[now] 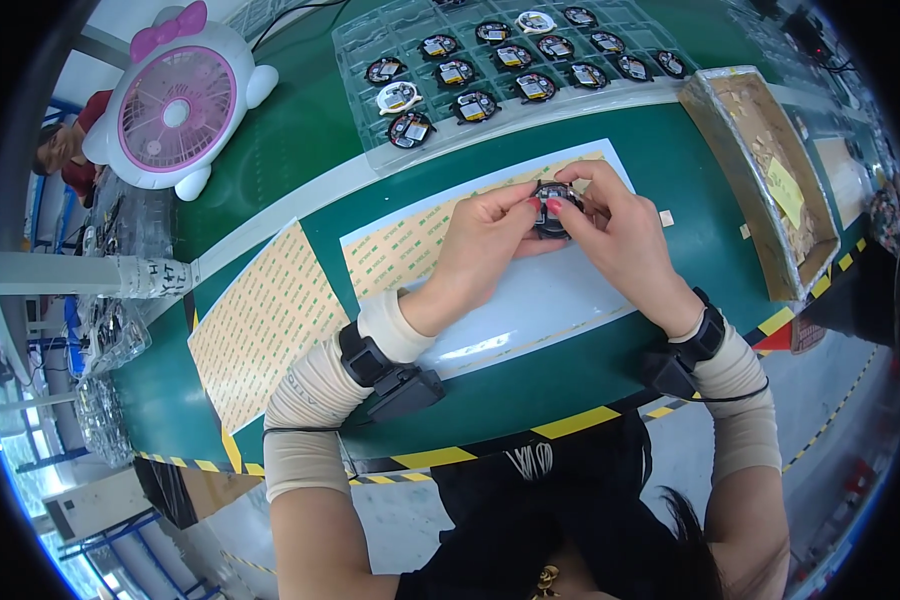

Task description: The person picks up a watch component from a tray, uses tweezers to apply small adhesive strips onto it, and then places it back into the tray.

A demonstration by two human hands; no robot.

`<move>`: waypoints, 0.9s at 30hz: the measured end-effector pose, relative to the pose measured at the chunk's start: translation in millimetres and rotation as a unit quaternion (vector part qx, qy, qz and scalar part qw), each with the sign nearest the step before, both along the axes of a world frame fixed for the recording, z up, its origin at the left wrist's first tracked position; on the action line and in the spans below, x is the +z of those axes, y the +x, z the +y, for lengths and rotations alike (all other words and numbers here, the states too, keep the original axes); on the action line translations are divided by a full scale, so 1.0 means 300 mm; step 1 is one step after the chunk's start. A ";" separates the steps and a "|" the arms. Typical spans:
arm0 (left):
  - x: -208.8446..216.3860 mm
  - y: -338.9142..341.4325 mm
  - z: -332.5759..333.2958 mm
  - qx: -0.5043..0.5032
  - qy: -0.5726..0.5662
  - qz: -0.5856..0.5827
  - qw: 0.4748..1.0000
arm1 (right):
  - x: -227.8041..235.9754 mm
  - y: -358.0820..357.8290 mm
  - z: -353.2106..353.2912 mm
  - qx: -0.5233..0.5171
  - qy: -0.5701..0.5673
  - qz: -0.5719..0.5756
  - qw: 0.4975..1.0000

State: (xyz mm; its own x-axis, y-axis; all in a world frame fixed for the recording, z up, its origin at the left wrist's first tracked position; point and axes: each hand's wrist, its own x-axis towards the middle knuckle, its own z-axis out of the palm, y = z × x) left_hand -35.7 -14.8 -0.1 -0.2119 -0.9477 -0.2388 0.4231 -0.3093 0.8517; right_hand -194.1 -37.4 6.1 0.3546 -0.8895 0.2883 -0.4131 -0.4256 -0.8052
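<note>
Between both hands I hold a round black watch body [551,222] with its inner parts showing, a little above a white sheet. My left hand [477,240] grips its left side, the thumb on top and fingers beneath. From the right, my right hand [616,228] pinches it, with the thumb pressed onto its face and the fingers around the rim. Under my hands lies the sheet of adhesive stickers [395,250], tan with green print on its far part and bare white backing [530,312] nearer me. Whatever sits beneath my thumbs is hidden.
A second tan sticker sheet [265,325] lies at left. Beyond, a clear plastic tray [430,90] holds several watch bodies. At right stands a cardboard box [718,125] with tan scraps. A pink-and-white fan [175,115] stands far left; a person [70,155] is behind it.
</note>
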 end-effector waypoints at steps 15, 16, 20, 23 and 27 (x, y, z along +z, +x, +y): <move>0.002 0.041 -0.030 0.050 0.015 -0.033 0.998 | 0.079 -0.073 -0.036 -0.059 0.007 -0.152 0.987; 0.002 0.056 -0.034 0.052 0.016 -0.033 0.998 | 0.111 -0.089 -0.035 -0.075 0.074 -0.191 0.976; 0.007 0.078 -0.067 0.062 0.005 -0.015 0.998 | 0.086 -0.184 -0.114 -0.062 0.104 -0.222 0.968; -0.001 0.091 -0.080 0.094 0.024 0.070 0.993 | 0.067 -0.185 -0.108 -0.026 0.249 -0.237 0.939; -0.010 0.096 -0.082 0.070 0.048 0.129 0.988 | 0.020 -0.127 -0.082 0.034 0.309 -0.227 0.923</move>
State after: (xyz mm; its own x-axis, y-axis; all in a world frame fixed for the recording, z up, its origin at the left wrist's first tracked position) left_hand -7.0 -39.3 -3.1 -0.1455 -0.9478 -0.2836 0.6675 -0.3056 0.6790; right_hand -232.3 -61.9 12.0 0.3823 -0.9143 -0.1336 0.0366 0.1595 -0.9865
